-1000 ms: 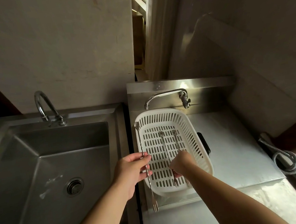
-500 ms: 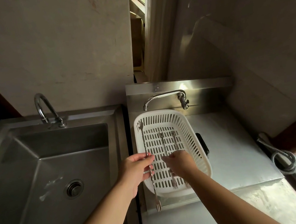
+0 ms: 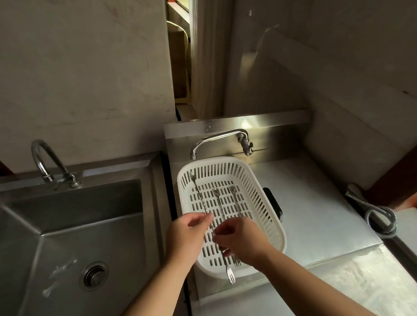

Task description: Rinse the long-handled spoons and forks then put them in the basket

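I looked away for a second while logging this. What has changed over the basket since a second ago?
The left hand carried its long utensil rightward, from over the basket's left rim to over its floor; the fork end still overhangs the near rim. The right hand shifted slightly left to meet it. Two utensils in the basket, the basket and both taps stayed put.

One white slotted plastic basket [image 3: 267, 198] holds three long-handled steel utensils [image 3: 219, 202]; left of the basket sits one steel sink [image 3: 64, 233]. Two curved chrome taps [image 3: 47, 163] stand behind, two bare hands [image 3: 187, 236] over the basket.
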{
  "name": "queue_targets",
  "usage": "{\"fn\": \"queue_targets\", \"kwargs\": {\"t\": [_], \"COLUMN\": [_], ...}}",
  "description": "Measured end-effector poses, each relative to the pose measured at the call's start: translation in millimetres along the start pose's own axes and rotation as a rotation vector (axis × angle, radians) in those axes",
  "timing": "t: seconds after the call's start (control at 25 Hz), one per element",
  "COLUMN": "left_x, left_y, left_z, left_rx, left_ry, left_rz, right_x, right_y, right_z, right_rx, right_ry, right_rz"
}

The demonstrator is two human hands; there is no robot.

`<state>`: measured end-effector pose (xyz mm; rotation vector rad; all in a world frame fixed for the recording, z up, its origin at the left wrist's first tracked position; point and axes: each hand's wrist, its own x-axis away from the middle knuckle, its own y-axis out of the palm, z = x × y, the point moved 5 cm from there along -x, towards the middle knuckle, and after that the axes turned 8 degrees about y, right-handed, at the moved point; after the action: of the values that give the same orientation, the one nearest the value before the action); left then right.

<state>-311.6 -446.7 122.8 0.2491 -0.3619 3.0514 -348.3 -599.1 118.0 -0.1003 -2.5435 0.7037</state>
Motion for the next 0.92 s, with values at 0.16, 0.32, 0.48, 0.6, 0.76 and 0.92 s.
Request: {"fn": "queue_targets", "kwargs": {"t": [0.16, 0.32, 0.48, 0.6, 0.76, 0.92], "left_x": [12.7, 33.2, 40.3, 38.9, 33.8, 29.5], "left_y": [-6.0, -7.5, -13.1, -17.0, -17.7, -16.7], "left_z": [-12.4, -41.5, -45.7, -43.1, -40.9, -42.0], "left_rx": [-0.669, -0.901, -0.967, -0.96, -0.97, -0.972], "left_ry": [0.243, 0.217, 0.242, 0.261, 0.286, 0.3], "left_rz": [-0.213, -0.482, -0.505, -0.457, -0.436, -0.425], "right_x": [-28.4, -55.7, -73.1, -78.5, -80.0, -77.3], "right_y": [-2.1, 13.3, 31.2, 39.1, 43.8, 45.0], "right_z": [4.9, 9.8, 15.5, 18.7, 22.7, 25.5], "right_rx": [0.079, 0.14, 0.182, 0.194, 0.211, 0.194], "right_ry": [0.143, 0.259, 0.302, 0.319, 0.311, 0.3], "right_rz": [0.047, 0.035, -0.003, 0.004, 0.025, 0.031]}}
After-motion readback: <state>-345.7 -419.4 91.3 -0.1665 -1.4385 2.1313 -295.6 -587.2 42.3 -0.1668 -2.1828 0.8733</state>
